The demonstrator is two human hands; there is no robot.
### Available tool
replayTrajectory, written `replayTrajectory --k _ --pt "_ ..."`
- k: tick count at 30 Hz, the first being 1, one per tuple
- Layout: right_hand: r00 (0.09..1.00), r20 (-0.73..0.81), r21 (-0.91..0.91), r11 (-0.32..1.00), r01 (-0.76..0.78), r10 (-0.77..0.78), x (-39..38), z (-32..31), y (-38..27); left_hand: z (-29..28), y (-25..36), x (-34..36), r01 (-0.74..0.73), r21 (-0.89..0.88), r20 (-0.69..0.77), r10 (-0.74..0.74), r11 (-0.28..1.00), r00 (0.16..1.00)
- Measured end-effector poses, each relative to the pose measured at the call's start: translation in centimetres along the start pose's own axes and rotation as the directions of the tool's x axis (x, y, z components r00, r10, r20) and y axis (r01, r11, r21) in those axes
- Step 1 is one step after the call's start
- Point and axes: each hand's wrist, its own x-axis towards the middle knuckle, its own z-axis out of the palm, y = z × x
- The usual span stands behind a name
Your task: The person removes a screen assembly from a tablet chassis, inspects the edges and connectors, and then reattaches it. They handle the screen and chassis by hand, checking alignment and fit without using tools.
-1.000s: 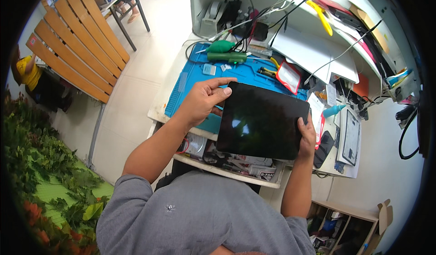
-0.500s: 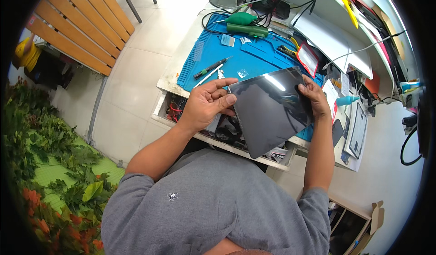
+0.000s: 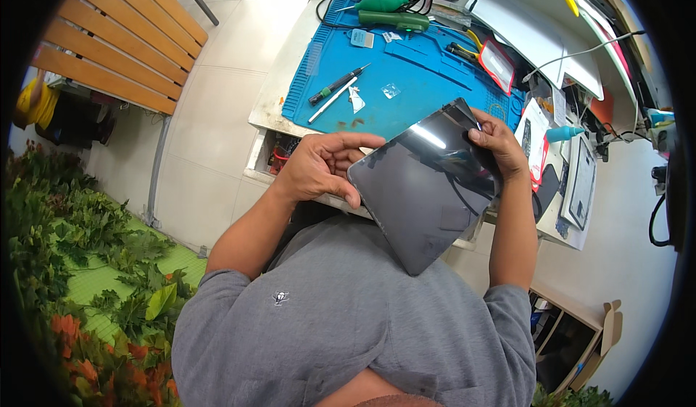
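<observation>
A single fisheye view looks steeply down from the wearer's head, close above the shirt [image 3: 326,313] and tablet [image 3: 428,189]. It faces forward across the table [image 3: 279,91], taking in its near left corner.

1. Shirt [image 3: 348,291]: plain grey, faintly mottled cloth, soft creases across the front, bodyward of the grip.
2. Emblem [image 3: 280,297]: small, dark and white, on the chest's left side, bodyward of the left hand [image 3: 322,166]; figure too small to make out.
3. Left sleeve [image 3: 210,294], right sleeve [image 3: 513,320]: short, same grey, each hem well back from the grip.
4. Neckline [image 3: 322,381]: open, grey edges spread, farthest from the grip.
5. Both hands: ungloved.
</observation>
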Motion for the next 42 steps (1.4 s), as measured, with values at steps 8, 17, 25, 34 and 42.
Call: replayTrajectory --k 8,17,25,34,42 --pt "1.0 -0.011 -0.044 0.999 0.007 -0.008 -0.9 -0.4 1.0 -0.1 -1.3 -0.3 -0.156 0.044 -0.027 0.157 0.987 0.987" --pt "0.999 -0.023 -0.027 0.999 0.024 -0.025 -1.7 -0.9 1.6 -0.3 -2.2 -0.6 -0.242 0.021 -0.044 0.242 0.97 0.969" --pt "0.999 -0.028 0.006 1.0 0.021 -0.021 -2.0 -0.2 1.2 -0.8 -0.5 -0.1 -0.235 0.107 0.08 0.227 0.966 0.971" --pt "1.0 0.0 0.003 1.0 -0.001 0.001 -2.3 0.8 -0.2 -1.0 3.2 2.4 -0.222 0.456 0.235 0.125 0.862 0.964" --pt "0.999 -0.015 0.031 0.999 0.029 -0.029 -2.2 1.0 0.5 -1.8 3.4 2.5 -0.378 0.54 0.318 0.233 0.752 0.919"
